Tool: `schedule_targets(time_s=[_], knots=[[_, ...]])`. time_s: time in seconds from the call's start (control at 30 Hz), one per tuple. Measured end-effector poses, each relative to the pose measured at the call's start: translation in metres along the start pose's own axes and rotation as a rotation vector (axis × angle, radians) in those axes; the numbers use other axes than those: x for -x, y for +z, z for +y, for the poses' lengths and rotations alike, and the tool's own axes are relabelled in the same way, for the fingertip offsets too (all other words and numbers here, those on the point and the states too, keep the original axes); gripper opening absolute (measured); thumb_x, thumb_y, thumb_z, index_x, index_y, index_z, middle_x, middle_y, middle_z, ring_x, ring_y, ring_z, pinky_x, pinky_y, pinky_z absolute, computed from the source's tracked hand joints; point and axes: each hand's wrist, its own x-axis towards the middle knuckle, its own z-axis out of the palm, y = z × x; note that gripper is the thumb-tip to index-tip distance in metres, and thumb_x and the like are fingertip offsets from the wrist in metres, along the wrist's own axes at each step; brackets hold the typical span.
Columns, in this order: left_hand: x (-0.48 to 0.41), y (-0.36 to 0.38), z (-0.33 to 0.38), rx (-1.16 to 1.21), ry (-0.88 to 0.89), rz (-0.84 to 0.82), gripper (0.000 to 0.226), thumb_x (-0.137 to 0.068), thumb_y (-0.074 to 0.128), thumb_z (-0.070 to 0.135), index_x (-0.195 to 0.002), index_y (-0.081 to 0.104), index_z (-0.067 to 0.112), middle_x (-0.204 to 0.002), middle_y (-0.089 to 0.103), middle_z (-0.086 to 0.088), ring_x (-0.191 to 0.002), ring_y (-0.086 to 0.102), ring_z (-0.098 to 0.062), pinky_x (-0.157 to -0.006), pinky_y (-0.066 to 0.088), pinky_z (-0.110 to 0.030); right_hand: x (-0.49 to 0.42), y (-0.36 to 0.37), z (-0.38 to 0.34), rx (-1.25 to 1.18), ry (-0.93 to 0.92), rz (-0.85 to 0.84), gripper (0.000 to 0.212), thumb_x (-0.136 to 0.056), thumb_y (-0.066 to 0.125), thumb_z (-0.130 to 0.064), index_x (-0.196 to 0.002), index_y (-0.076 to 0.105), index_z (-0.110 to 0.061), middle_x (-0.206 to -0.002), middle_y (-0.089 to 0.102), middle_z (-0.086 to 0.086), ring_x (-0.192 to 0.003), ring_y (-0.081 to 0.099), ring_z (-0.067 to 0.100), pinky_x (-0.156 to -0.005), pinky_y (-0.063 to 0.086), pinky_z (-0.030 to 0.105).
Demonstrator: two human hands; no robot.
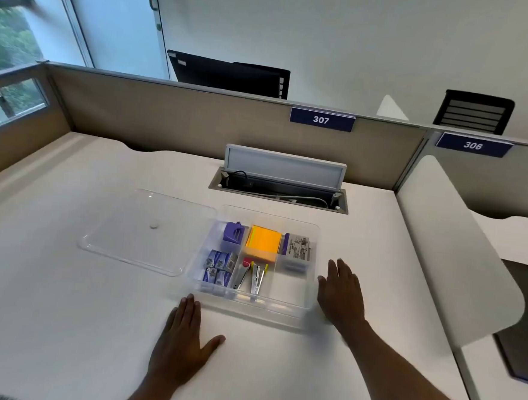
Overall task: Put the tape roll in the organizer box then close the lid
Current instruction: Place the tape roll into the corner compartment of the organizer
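Observation:
A clear plastic organizer box (306,310) stands open on the white desk. Its compartments hold a purple item (233,233), an orange sticky-note pad (263,243), a labelled pack (297,249), blue staple boxes (218,267) and two staplers (252,278). The box's front right compartment looks bare. The clear lid (145,230) lies flat on the desk, just left of the box. My left hand (184,341) rests flat on the desk before the box's front left corner. My right hand (342,291) lies flat beside the box's right wall. I see no tape roll.
An open cable hatch (281,182) with a raised flap sits behind the box. Beige partitions with signs 307 (321,119) and 306 (472,145) bound the desk. A white curved divider (449,250) stands at the right, a window at the left.

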Motion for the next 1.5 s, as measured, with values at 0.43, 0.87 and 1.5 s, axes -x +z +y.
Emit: schedule_targets(time_s=[0.43, 0.87, 1.5], knots=[[0.001, -0.007, -0.001, 0.037, 0.005, -0.017, 0.098, -0.082, 0.023, 0.078, -0.145, 0.023, 0.003, -0.154, 0.02, -0.011, -0.142, 0.019, -0.022, -0.112, -0.009, -0.022, 0.002, 0.006, 0.016, 0.033, 0.129, -0.296, 0.042, -0.088, 0.048, -0.033, -0.127, 0.047, -0.016, -0.12, 0.054, 0.01, -0.113, 0.052, 0.031, -0.094, 0.045, 0.038], [0.002, -0.008, -0.001, 0.038, 0.009, -0.008, 0.096, -0.083, 0.028, 0.076, -0.145, 0.021, 0.003, -0.154, 0.019, -0.01, -0.142, 0.019, -0.02, -0.113, -0.007, -0.022, -0.016, 0.006, 0.014, 0.09, -0.058, -0.25, 0.054, -0.08, 0.059, -0.018, -0.131, 0.045, -0.007, -0.128, 0.05, 0.02, -0.111, 0.054, 0.038, -0.092, 0.049, 0.043], [0.003, -0.009, 0.001, 0.015, 0.003, -0.035, 0.097, -0.082, 0.031, 0.077, -0.144, 0.026, 0.001, -0.152, 0.026, -0.013, -0.14, 0.026, -0.023, -0.114, -0.004, -0.026, -0.043, -0.025, -0.039, -0.308, -0.272, 0.099, 0.047, -0.081, 0.06, -0.016, -0.126, 0.05, -0.008, -0.121, 0.054, 0.016, -0.103, 0.055, 0.03, -0.08, 0.057, 0.036]])
